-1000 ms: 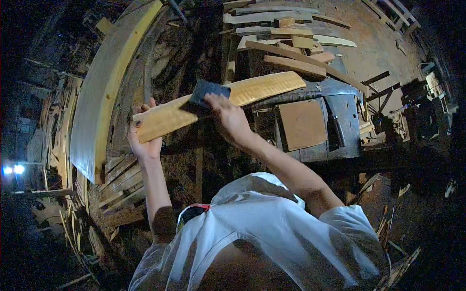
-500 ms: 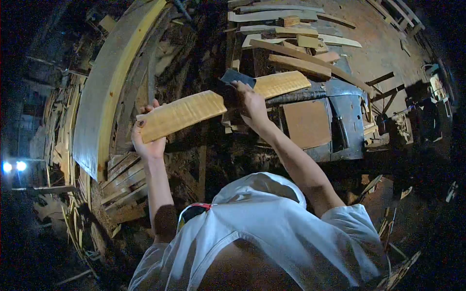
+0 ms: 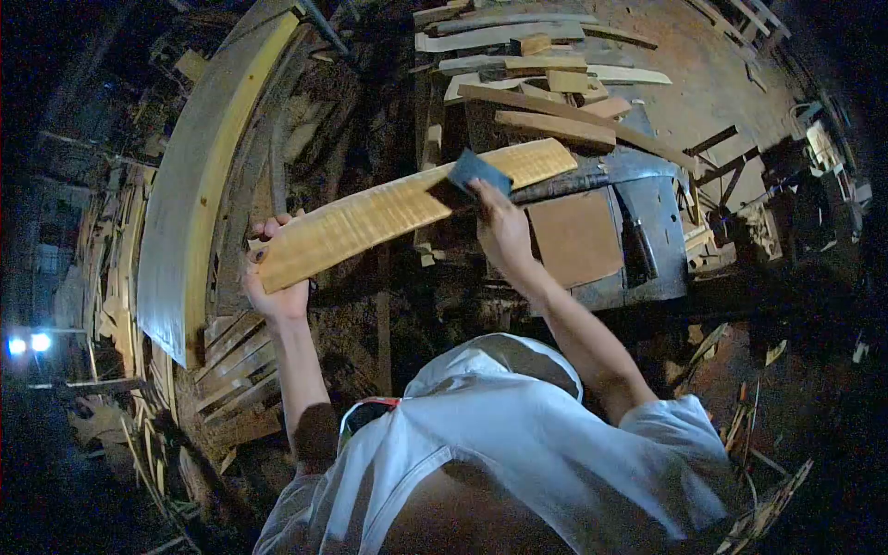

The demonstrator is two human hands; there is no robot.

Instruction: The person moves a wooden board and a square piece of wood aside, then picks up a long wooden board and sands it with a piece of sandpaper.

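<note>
A long, slightly curved wooden board (image 3: 361,222) slants from lower left to upper right, its smooth yellowish face showing ripple-like grain. My left hand (image 3: 280,298) is wrapped round its near left end, beside a dark knot. Over the right half of the board, my right hand (image 3: 505,229) grips a dark square of sandpaper (image 3: 482,174), which lies on the board's face and casts a shadow on it. The fingertips beneath the sandpaper are partly hidden.
Several wooden strips and blocks (image 3: 555,125) lie beyond the board. On the right, a brown flat panel (image 3: 575,239) and a dark-handled tool (image 3: 640,252) rest on a grey surface (image 3: 661,217). A large thick plank (image 3: 190,203) leans at left.
My right hand has moved right along the board with the sandpaper, towards the far end. My left hand keeps its hold at the left end. The whole view has shifted slightly.
</note>
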